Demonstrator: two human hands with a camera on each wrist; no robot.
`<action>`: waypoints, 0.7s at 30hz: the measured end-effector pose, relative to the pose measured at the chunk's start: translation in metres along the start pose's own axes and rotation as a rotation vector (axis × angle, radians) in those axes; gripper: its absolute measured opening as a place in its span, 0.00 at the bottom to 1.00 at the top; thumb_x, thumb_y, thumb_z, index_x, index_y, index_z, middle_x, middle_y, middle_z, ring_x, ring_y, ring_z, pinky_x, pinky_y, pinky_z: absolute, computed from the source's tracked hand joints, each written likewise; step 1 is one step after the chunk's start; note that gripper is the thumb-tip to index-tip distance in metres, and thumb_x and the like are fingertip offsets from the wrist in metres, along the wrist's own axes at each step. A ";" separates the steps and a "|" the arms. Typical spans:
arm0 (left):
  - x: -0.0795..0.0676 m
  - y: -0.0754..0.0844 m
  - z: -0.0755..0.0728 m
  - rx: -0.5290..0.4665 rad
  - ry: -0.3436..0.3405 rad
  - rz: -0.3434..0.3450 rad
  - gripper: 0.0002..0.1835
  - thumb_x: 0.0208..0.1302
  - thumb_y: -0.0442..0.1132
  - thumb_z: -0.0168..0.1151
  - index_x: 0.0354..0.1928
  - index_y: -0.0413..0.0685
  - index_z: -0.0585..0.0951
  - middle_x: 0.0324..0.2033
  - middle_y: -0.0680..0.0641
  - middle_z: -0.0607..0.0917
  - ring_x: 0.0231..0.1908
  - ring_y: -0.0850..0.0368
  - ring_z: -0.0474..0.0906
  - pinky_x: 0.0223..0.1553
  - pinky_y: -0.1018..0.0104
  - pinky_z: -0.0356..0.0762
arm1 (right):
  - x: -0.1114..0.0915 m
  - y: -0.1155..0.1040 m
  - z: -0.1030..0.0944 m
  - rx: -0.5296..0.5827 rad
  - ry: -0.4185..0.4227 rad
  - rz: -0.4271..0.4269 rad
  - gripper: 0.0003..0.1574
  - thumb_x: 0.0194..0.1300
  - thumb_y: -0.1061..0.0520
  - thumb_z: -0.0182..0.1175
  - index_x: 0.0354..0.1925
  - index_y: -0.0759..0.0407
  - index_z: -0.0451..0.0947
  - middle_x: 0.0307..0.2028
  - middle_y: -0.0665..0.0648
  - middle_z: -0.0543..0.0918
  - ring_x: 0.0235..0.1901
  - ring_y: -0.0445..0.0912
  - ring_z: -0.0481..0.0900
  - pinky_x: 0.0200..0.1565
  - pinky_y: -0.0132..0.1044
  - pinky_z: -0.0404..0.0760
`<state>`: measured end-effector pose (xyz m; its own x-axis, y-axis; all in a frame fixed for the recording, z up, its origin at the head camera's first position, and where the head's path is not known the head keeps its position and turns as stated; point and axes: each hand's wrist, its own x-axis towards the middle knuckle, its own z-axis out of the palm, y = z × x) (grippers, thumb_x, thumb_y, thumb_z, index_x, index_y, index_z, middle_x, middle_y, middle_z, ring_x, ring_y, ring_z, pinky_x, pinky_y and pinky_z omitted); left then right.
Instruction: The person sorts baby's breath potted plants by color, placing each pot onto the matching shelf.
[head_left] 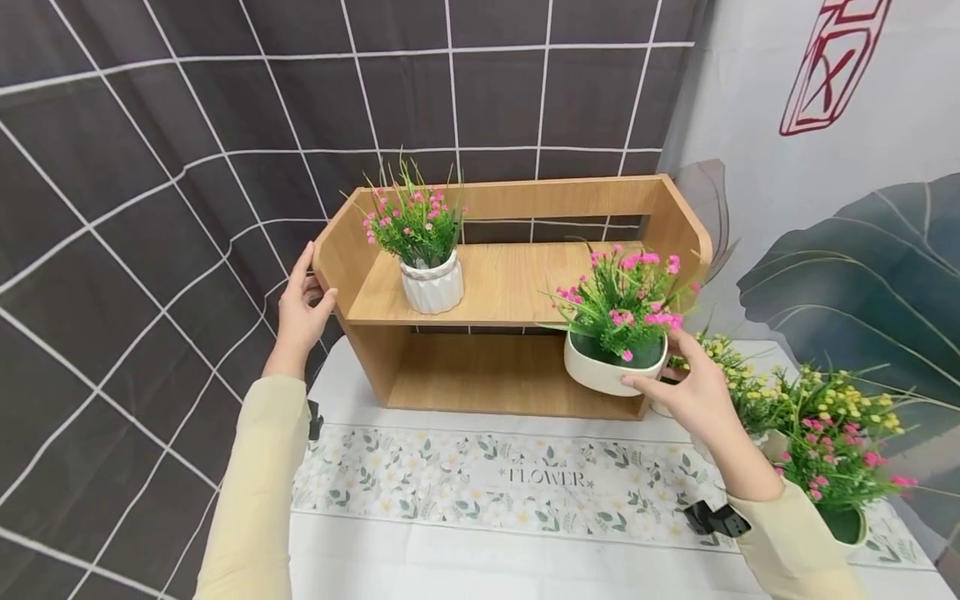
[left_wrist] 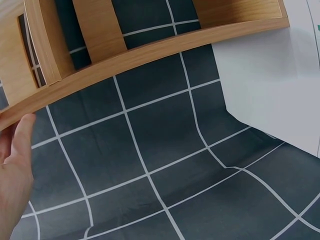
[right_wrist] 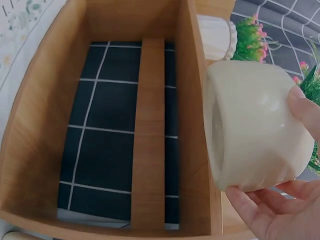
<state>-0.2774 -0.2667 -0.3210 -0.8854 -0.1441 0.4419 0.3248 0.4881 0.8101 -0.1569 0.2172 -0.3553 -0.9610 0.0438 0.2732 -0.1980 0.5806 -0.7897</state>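
Note:
In the head view, my right hand (head_left: 693,392) grips a white oval flowerpot (head_left: 600,371) of pink flowers and grass, tilted in front of the wooden shelf unit (head_left: 517,317) at its right side. In the right wrist view, thumb and fingers hold the pot (right_wrist: 260,125) from opposite sides, its base toward the upper board's front edge. My left hand (head_left: 302,310) rests against the outside of the unit's left side panel (head_left: 347,250), thumb at the front edge. A ribbed white pot (head_left: 433,285) with pink flowers stands upright at the left of the upper board.
Several potted plants with yellow flowers (head_left: 840,400) and pink flowers (head_left: 840,454) stand on the table at the right. A floral runner (head_left: 480,483) lettered FLOWER lies before the unit. A dark grid-patterned curtain (head_left: 150,250) hangs behind and at the left.

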 end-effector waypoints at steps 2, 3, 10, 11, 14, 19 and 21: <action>0.001 -0.001 0.000 -0.007 0.009 0.015 0.40 0.62 0.23 0.53 0.74 0.54 0.54 0.58 0.29 0.72 0.54 0.38 0.73 0.58 0.46 0.69 | 0.007 -0.003 0.001 0.002 0.017 -0.025 0.54 0.53 0.52 0.70 0.71 0.63 0.55 0.50 0.61 0.72 0.42 0.44 0.71 0.38 0.17 0.70; 0.001 0.000 0.000 -0.007 0.012 0.020 0.41 0.62 0.23 0.53 0.74 0.55 0.54 0.57 0.30 0.73 0.53 0.38 0.73 0.58 0.46 0.70 | 0.010 -0.004 0.002 0.011 0.022 -0.033 0.53 0.53 0.53 0.70 0.70 0.63 0.56 0.48 0.60 0.72 0.40 0.42 0.69 0.37 0.18 0.69; 0.000 0.004 0.001 -0.007 0.006 0.019 0.40 0.62 0.23 0.52 0.74 0.52 0.54 0.59 0.31 0.72 0.52 0.40 0.73 0.57 0.53 0.71 | 0.023 -0.011 0.006 0.115 0.003 -0.007 0.51 0.56 0.55 0.68 0.71 0.63 0.55 0.49 0.55 0.72 0.40 0.31 0.69 0.39 0.16 0.72; 0.000 0.006 0.001 -0.012 0.003 0.018 0.39 0.62 0.23 0.52 0.74 0.51 0.54 0.59 0.30 0.72 0.53 0.40 0.73 0.58 0.52 0.70 | 0.024 -0.012 0.006 0.133 0.003 -0.012 0.51 0.56 0.56 0.68 0.71 0.62 0.54 0.50 0.55 0.72 0.41 0.30 0.70 0.39 0.15 0.73; -0.005 0.017 0.001 -0.019 -0.006 0.021 0.39 0.62 0.22 0.50 0.73 0.46 0.53 0.59 0.27 0.70 0.54 0.36 0.71 0.59 0.47 0.68 | 0.029 -0.015 0.009 0.158 0.018 -0.047 0.50 0.55 0.58 0.69 0.70 0.61 0.57 0.48 0.52 0.73 0.41 0.31 0.71 0.40 0.16 0.74; -0.014 0.033 -0.001 0.001 -0.013 0.007 0.37 0.63 0.22 0.49 0.73 0.43 0.53 0.59 0.26 0.70 0.55 0.35 0.70 0.59 0.46 0.68 | 0.036 -0.018 0.012 0.157 0.039 -0.058 0.50 0.54 0.58 0.70 0.70 0.61 0.57 0.47 0.54 0.73 0.40 0.31 0.72 0.40 0.16 0.74; -0.016 0.035 -0.001 0.009 -0.016 -0.004 0.37 0.63 0.22 0.49 0.73 0.44 0.53 0.59 0.27 0.70 0.55 0.36 0.71 0.58 0.49 0.69 | 0.039 -0.018 0.014 0.146 0.039 -0.037 0.52 0.54 0.56 0.70 0.71 0.60 0.56 0.49 0.58 0.73 0.41 0.30 0.71 0.40 0.16 0.74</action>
<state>-0.2516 -0.2483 -0.2990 -0.8921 -0.1325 0.4319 0.3177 0.4957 0.8083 -0.1939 0.1976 -0.3383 -0.9449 0.0574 0.3223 -0.2619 0.4584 -0.8493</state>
